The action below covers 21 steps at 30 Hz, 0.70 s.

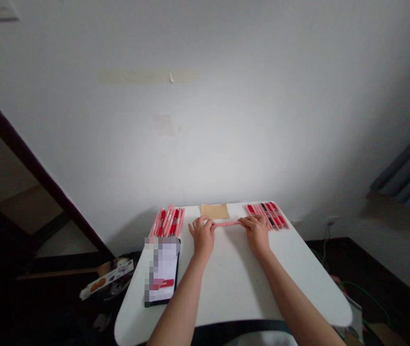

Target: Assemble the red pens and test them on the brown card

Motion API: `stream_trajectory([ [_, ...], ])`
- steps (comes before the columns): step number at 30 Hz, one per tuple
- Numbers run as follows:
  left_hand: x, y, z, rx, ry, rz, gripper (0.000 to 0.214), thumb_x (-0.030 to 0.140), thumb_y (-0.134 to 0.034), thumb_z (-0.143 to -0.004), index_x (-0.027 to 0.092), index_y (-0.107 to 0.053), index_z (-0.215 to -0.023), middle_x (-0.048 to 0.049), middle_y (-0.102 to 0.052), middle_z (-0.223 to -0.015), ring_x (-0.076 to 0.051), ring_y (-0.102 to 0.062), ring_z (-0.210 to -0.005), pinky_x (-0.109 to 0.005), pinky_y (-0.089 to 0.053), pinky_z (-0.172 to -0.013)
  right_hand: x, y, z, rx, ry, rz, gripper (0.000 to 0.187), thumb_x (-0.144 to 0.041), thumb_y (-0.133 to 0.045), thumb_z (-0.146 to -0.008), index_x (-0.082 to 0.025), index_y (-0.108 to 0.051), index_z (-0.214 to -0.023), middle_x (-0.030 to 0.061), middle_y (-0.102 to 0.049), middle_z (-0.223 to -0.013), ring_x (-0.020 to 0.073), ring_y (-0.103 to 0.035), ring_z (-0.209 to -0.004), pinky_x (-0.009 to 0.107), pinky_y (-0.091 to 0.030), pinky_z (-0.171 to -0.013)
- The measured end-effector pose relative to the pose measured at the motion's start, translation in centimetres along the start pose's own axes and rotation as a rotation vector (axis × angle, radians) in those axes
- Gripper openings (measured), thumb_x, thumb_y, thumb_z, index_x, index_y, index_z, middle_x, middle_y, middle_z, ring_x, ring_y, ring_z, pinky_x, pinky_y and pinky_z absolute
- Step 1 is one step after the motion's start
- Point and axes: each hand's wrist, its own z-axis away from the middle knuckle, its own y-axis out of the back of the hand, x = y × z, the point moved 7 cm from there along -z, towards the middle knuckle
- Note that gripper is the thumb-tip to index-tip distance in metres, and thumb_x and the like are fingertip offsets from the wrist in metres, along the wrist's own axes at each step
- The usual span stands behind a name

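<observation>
The left hand and right hand hold 1 pink pen crosswise, fingers clamped on its 9 and 3 o'clock ends, toward 12 o'clock on the white table. The left pen pile lies at 10 o'clock, the right pen pile at 2, and a tan card at 12.

Left hand: lower centre of frame, palm down, fingers curled, tips pinched and pointing right. Right hand: just right of centre, palm down, tips pinched, pointing left. Forearms: bare, rising from bottom edge, converging upward.
</observation>
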Motion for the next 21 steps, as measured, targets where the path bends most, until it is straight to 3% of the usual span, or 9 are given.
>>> stream_trajectory([
  [7,-0.26,-0.41,-0.04,-0.002,0.013,-0.019,0.02,0.03,-0.05,-0.089,0.025,-0.069,-0.091,-0.0071,-0.058,-0.122,-0.026,-0.043,-0.12,-0.06,-0.025,-0.108,0.0,-0.07,0.02,0.009,0.015,-0.01,0.031,-0.035,-0.043,-0.095,-0.032,-0.074,-0.099,0.0035,-0.072,-0.095,0.026,-0.042,-0.101,0.041,-0.023,-0.086],
  [15,-0.36,-0.22,-0.15,0.009,0.033,-0.027,0.029,0.031,-0.046,-0.09,0.02,-0.067,-0.075,-0.0073,-0.059,-0.121,-0.026,-0.045,-0.12,-0.061,-0.026,-0.107,0.12,0.41,-0.11,0.044,-0.01,-0.034,0.033,-0.033,-0.042,-0.095,-0.03,-0.075,-0.096,0.0034,-0.072,-0.096,0.026,-0.043,-0.101,0.04,-0.025,-0.086],
  [21,-0.34,0.01,-0.19,0.025,0.029,-0.028,0.027,0.032,-0.046,-0.09,0.021,-0.068,-0.078,-0.0084,-0.059,-0.12,-0.026,-0.046,-0.119,-0.059,-0.029,-0.105,0.06,0.69,-0.1,0.041,-0.03,-0.022,0.032,-0.033,-0.042,-0.094,-0.03,-0.075,-0.097,0.0039,-0.072,-0.096,0.0261,-0.043,-0.1,0.041,-0.025,-0.087],
])
